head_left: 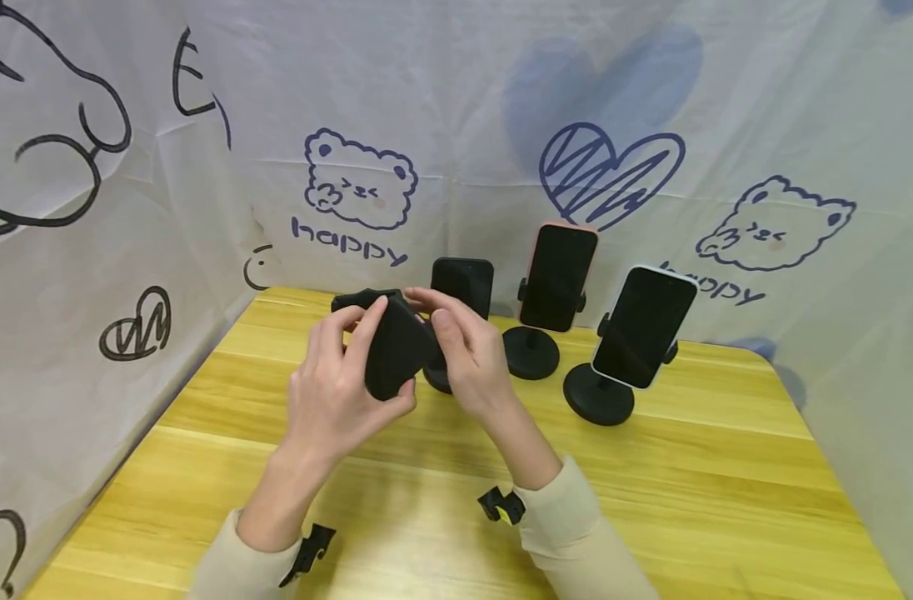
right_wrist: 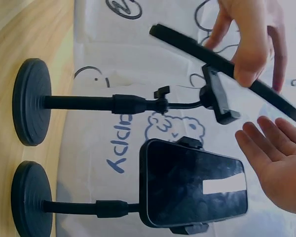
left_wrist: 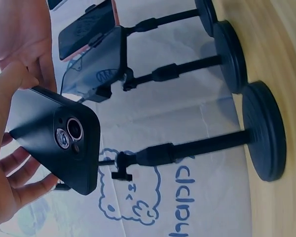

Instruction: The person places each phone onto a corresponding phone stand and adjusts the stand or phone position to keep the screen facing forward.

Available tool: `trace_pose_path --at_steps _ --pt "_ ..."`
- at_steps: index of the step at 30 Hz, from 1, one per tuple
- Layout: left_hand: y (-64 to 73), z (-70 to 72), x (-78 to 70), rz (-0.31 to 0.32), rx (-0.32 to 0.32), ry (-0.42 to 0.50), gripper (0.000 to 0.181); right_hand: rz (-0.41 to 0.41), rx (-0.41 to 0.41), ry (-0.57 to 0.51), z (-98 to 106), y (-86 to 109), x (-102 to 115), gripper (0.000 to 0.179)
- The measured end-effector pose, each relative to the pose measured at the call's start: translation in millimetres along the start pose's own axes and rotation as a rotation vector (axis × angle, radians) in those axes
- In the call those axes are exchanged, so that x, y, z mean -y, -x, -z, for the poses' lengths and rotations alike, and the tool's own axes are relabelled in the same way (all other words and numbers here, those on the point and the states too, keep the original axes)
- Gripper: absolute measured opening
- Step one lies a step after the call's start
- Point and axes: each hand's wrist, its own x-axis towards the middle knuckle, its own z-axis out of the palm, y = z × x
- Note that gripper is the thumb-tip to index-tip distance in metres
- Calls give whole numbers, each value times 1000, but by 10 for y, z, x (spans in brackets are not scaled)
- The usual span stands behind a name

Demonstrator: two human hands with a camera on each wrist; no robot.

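Observation:
A black smartphone is gripped between the thumb and fingers of my left hand. In the left wrist view its back, with the camera lenses, is visible. My right hand is held beside it with relaxed fingers; in the right wrist view those fingers lie close to the phone's edge. An unoccupied clamp on a black phone stand is right by the held phone. From the head camera, that stand is mostly hidden behind my hands.
Right of my hands, a black phone, a pink-edged phone and a white-edged phone sit in black stands. They line the back of the wooden table, before a printed cloth.

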Motion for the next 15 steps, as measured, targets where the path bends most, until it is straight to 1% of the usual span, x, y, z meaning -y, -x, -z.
trace_pose_path --at_steps 2,5,11,15 --pt "-31 -27 -28 -17 -16 7 91 -7 -8 -13 33 48 33 44" --pt "-65 -71 -69 -43 -41 11 91 -41 -21 -29 74 118 67 35" --pt "-100 -173 -137 -97 -48 13 97 -127 -79 -35 141 239 91 34" --pt "-117 -233 -189 -112 -49 17 96 -182 -124 -40 187 295 89 34"
